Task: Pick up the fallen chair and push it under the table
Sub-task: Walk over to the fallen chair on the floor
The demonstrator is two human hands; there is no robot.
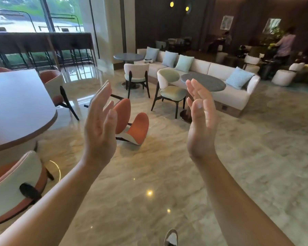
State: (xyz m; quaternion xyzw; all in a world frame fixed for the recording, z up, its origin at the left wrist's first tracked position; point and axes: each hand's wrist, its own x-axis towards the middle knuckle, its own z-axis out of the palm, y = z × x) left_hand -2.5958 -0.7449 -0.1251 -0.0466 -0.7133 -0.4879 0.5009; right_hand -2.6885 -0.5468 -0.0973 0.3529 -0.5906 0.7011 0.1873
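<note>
While both arms are stretched out in front, nothing is actually being held yet. The left hand (99, 125) is raised with the palm turned inward and the fingers spread loose, and the right hand (201, 121) is mirrored opposite it, palm facing the left one, fingers just as relaxed. Both are empty, and a wide gap is left between them.

Through that gap the fallen chair (132, 126) can be seen, tipped over on the glossy marble floor (167, 174). Its orange seat and backrest pads are turned up toward the camera, the white shell is pressed against the floor, and its dark legs are pointed away to the left, partly hidden behind the left hand. It's well apart from both hands.

The big round table (16, 107) is found at the left edge, with a pale top and a brown rim. Two matching orange-and-white chairs are parked at it: one (12, 190) close by at the bottom left, another (55, 87) on the far side. The fallen chair is lying near the table's right side but isn't touching it.

Further back, a grey round table (204, 82) with a green chair (169, 86) is set in front of a long white sofa (212, 71). A shoe tip (171, 237) is visible at the bottom edge.
</note>
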